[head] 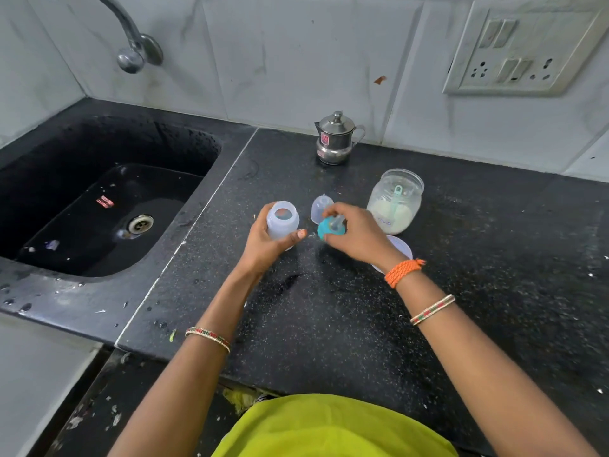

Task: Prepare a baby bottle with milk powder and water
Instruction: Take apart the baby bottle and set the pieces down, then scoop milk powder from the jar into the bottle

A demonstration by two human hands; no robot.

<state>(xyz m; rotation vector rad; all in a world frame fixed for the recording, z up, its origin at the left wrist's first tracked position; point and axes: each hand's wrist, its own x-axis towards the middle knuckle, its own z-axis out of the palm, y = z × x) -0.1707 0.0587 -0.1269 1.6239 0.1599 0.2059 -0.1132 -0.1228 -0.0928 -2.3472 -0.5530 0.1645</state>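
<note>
- On the black speckled bench (329, 308), just right of the sink (99, 199), the left hand (263, 245) grips an open translucent baby bottle (281, 222), its fingers curled round the body and the thumb across the near side; the bottle stands upright with its mouth uncovered.
- Beside it, the right hand (356, 235) holds the teal collar with its teat (331, 227), fingers pinching it from above; it sits close to the bottle but apart from it.
- Behind the two hands, a clear domed cap (321, 207) stands on the bench.
- To the right, an open clear jar of milk powder (395, 201) holds white powder and a pale green scoop (395, 201) leaning inside.
- Under the right wrist, a white round lid (400, 247) lies flat, partly hidden.
- Near the tiled wall, a small steel pot with a lid and handle (337, 138) stands well apart from the bottle.
- Above the sink, a metal tap (131, 44) projects from the wall; a socket panel (520, 47) is mounted at upper right.
- Bangles and an orange thread band circle the wrists.
</note>
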